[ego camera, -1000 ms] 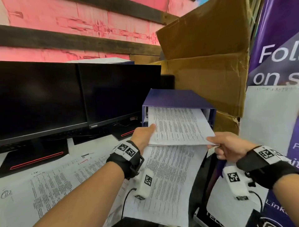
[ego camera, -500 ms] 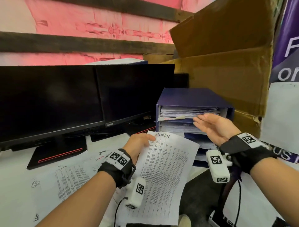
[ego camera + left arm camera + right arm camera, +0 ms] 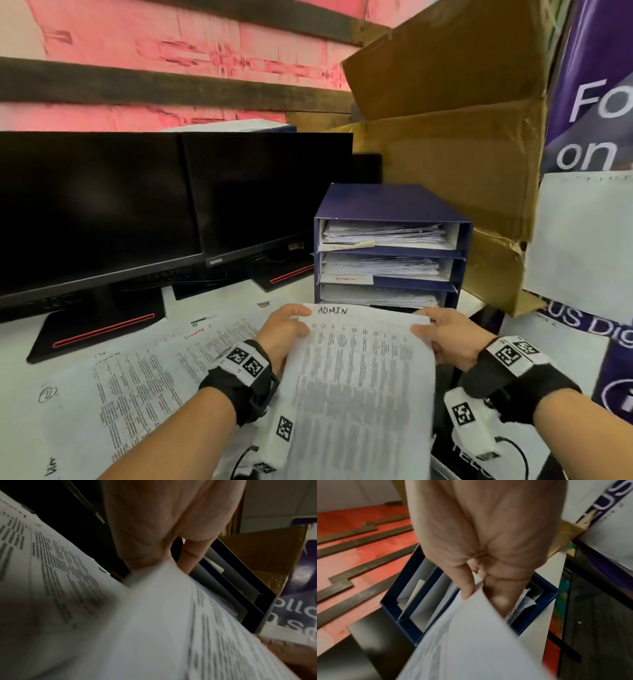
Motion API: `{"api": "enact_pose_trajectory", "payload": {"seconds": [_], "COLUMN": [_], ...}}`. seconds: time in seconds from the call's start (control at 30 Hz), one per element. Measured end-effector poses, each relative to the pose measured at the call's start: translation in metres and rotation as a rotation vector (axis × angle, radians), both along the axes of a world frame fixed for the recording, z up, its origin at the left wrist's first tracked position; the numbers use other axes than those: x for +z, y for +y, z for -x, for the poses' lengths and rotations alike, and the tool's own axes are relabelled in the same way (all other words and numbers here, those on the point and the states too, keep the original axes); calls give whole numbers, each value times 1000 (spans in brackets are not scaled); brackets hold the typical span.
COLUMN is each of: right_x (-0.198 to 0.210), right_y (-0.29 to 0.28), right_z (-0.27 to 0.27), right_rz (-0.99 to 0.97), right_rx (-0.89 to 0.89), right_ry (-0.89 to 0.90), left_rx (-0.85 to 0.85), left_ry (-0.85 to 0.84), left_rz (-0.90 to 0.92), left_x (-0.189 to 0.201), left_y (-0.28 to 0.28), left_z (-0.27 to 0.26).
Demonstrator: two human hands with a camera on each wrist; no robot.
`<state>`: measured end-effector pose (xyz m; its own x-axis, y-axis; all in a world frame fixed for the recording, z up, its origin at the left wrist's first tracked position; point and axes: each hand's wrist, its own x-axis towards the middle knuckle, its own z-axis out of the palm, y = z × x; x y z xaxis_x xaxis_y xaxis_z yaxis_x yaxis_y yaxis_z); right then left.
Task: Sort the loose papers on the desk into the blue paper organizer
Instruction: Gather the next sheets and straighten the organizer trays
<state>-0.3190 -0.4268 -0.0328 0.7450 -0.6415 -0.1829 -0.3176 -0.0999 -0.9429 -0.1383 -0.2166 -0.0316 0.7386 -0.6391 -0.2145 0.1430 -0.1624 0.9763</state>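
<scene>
A printed sheet marked ADMIN [image 3: 363, 370] is held in front of the blue paper organizer [image 3: 390, 202]. My left hand [image 3: 286, 329] pinches its top left corner, my right hand [image 3: 445, 337] pinches its top right corner. The organizer has three shelves stacked with papers; the middle shelf carries a label reading ADMIN [image 3: 346, 278]. In the left wrist view the sheet [image 3: 171, 628] is blurred under my left hand [image 3: 154, 563]. In the right wrist view my right hand [image 3: 476, 588] pinches the sheet [image 3: 471, 635] before the organizer [image 3: 390, 601].
More printed papers [image 3: 137, 377] lie on the white desk left of my arms. Two dark monitors [image 3: 137, 205] stand at the back left. A big cardboard box [image 3: 445, 137] sits behind the organizer, and a purple banner [image 3: 599, 102] hangs at the right.
A sheet was pushed into the top shelf and let go. My left hand lifted the ADMIN sheet from the desk, and my right hand came off the organizer and took its right corner.
</scene>
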Motion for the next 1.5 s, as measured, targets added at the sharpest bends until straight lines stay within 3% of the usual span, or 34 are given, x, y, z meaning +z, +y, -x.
{"api": "enact_pose_trajectory", "payload": {"seconds": [0.17,0.27,0.47,0.7,0.83,1.03,1.13,1.33,1.5], "right_x": [-9,-9,7,8,9,25,30,28,27], "right_y": [-24,-27,-18,-18,-24,-32,-40,-20,-34], "right_z": [8,9,13,30,18,-5,-13,10,14], "right_rz": [-2,-26,-334,-238,-160,-46,-175,-282,-429], "right_rx": [-183,-254,-289,-12,-101,-283,-337,-114,-290], "right_ry": [46,-12,-344,-208,-237,-304,-331,-82,-347], "left_rx": [-250,-372,-136,-11,25,-139,-83,105,118], "left_ry": [79,29,-42,46,117,128,65,83,225], "left_rz": [-182,-221,-16,99,152,121,108,173,291], "left_x": [-17,-19,-9,15,17,13,14,26,38], "left_y": [-1,-4,-25,-44,-52,-46,-47,-68,-74], "left_z": [10,16,9,1,1,1,2,6,15]}}
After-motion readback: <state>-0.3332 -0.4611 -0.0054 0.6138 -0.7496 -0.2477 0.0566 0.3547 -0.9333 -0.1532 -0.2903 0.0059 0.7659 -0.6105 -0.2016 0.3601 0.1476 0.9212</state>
